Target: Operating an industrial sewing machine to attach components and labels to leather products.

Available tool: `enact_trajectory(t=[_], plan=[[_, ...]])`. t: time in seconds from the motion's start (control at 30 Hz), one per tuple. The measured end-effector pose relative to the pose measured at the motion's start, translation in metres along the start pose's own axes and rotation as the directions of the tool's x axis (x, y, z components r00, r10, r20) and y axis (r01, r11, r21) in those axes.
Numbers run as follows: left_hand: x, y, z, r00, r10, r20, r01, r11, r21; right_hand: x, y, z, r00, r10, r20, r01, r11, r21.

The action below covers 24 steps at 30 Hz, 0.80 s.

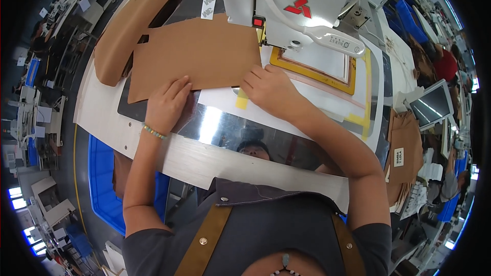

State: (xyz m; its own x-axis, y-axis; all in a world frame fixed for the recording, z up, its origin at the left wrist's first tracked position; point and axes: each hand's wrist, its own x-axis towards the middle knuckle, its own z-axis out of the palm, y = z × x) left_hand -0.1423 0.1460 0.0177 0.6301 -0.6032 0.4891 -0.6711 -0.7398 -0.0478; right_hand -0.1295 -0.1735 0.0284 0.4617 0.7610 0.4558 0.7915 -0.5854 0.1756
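A flat tan-brown leather-like panel [199, 53] lies on the sewing table under the machine's left side. My left hand [169, 105], with a beaded bracelet at the wrist, grips the panel's near edge, fingertips on top and thumb out of sight. At the panel's right near corner my right hand [268, 89] is closed, its fingers bent over the edge. The white sewing machine head [291, 0] stands just beyond, its needle area beside the panel's right edge. Left of the panel lies a folded brown piece [125, 36] of similar material.
A yellow-edged frame [319, 76] lies on a white sheet right of the machine. Shiny metal plate [220, 128] covers the near tabletop. A blue bin [102, 184] stands below at left; stacked brown pieces [406, 148] sit at right. A white hand-held device [335, 41] hangs on the machine.
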Motion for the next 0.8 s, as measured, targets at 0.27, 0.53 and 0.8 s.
enact_trajectory(t=[0.27, 0.53, 0.8], plan=[[-0.053, -0.067, -0.023, 0.987, -0.163, -0.001, 0.160, 0.972, 0.173, -0.010, 0.005, 0.004, 0.999, 0.055, 0.000, -0.054, 0.994, -0.091], [0.013, -0.066, 0.006, 0.999, 0.026, 0.028, -0.028, 0.996, 0.080, -0.064, 0.028, -0.034, 0.989, 0.130, 0.068, -0.120, 0.984, -0.135], [0.119, -0.011, 0.070, 0.919, 0.391, -0.052, -0.393, 0.918, -0.046, -0.184, 0.060, -0.103, 0.948, 0.259, 0.186, -0.195, 0.931, -0.307]])
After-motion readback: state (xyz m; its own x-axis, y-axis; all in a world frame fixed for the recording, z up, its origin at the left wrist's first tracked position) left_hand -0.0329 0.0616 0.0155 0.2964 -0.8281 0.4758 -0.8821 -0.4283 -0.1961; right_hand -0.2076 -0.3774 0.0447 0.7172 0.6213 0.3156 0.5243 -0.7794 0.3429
